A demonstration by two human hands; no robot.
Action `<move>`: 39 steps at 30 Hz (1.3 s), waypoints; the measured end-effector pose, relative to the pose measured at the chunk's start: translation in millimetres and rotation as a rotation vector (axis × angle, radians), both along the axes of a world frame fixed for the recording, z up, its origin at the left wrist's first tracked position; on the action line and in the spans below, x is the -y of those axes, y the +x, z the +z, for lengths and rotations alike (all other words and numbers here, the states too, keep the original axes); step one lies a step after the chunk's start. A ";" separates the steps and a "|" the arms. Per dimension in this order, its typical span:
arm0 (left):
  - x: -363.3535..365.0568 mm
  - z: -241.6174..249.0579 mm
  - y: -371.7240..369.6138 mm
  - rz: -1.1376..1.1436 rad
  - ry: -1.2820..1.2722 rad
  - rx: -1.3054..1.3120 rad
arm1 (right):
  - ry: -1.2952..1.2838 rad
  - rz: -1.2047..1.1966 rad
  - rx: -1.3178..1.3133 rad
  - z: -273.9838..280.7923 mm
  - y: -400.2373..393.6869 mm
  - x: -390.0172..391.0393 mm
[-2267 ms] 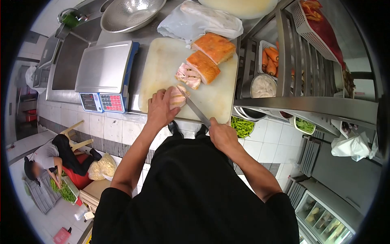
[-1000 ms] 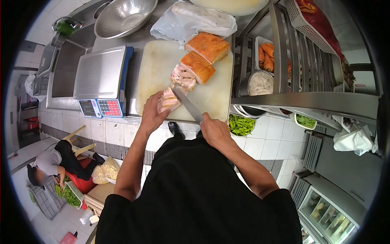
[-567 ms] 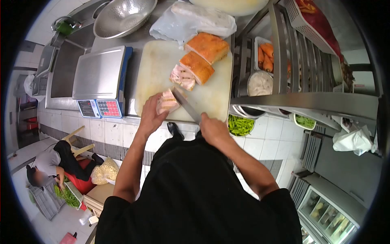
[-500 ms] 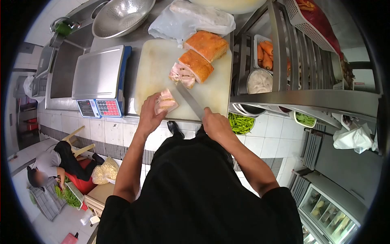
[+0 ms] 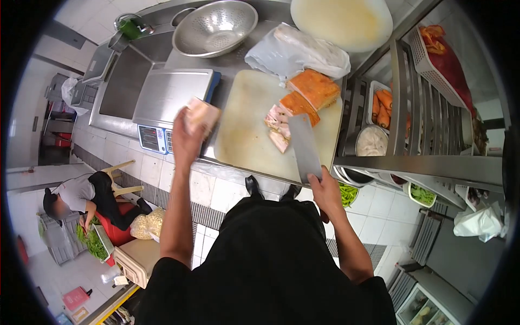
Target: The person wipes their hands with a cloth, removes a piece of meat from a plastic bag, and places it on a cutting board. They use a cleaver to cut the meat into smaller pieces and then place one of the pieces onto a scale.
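Observation:
My left hand (image 5: pixel 187 140) is closed around a portion of sliced pork belly (image 5: pixel 202 114), pale pink and apparently in clear plastic. It is lifted over the right side of the digital scale (image 5: pixel 172 97), slightly blurred. In my right hand (image 5: pixel 327 194) is the handle of a cleaver (image 5: pixel 305 146), its broad blade tilted over the right part of the white cutting board (image 5: pixel 244 122). Beyond the blade lie two orange-skinned blocks of roast pork belly (image 5: pixel 313 89). Cut pork slices (image 5: pixel 278 120) sit at the near block's left end, with a loose one closer to me.
Behind the board are a white plastic bag (image 5: pixel 298 51), a steel colander (image 5: pixel 216 30) and a round board (image 5: pixel 341 21). A sink (image 5: pixel 127 81) lies left, a metal rack (image 5: pixel 401 92) with carrots (image 5: pixel 382 105) right. Another person (image 5: pixel 92 197) sits at lower left, handling greens.
My left hand has raised the pork portion off the board and carried it left to the scale. The cleaver has drawn toward me and turned, its broad side now showing. The view has shifted.

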State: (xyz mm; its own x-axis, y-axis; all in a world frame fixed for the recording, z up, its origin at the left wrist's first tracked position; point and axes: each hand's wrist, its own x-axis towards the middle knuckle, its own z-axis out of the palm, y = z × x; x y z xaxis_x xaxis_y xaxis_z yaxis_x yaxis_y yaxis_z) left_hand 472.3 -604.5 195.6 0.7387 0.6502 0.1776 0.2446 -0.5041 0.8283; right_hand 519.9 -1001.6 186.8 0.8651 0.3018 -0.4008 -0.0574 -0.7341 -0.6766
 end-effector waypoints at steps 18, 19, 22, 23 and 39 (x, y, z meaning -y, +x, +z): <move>124.5 -36.9 52.9 -0.663 0.427 -0.090 | 0.147 -0.308 -0.075 -10.8 -16.8 48.6; 136.0 -37.9 62.0 -0.660 0.428 -0.084 | 0.141 -0.293 -0.064 -8.6 -16.5 48.7; 137.7 -49.6 81.5 -0.640 0.484 -0.392 | 0.129 -0.258 -0.018 -13.7 -17.9 52.9; 129.8 -54.5 87.8 -0.724 0.515 -0.407 | 0.178 -0.241 0.028 -12.4 -18.5 50.7; 130.6 -39.3 87.7 -0.954 0.672 -0.601 | 0.099 -0.213 -0.011 -2.7 -15.9 43.5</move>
State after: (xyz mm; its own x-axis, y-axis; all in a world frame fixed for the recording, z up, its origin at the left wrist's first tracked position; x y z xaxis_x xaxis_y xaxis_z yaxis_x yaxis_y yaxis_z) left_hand 560.0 -735.1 156.4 0.9327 -0.2548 -0.2554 -0.1952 -0.9518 0.2367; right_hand 504.0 -1045.1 184.1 0.9091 0.1513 -0.3882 -0.2117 -0.6347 -0.7432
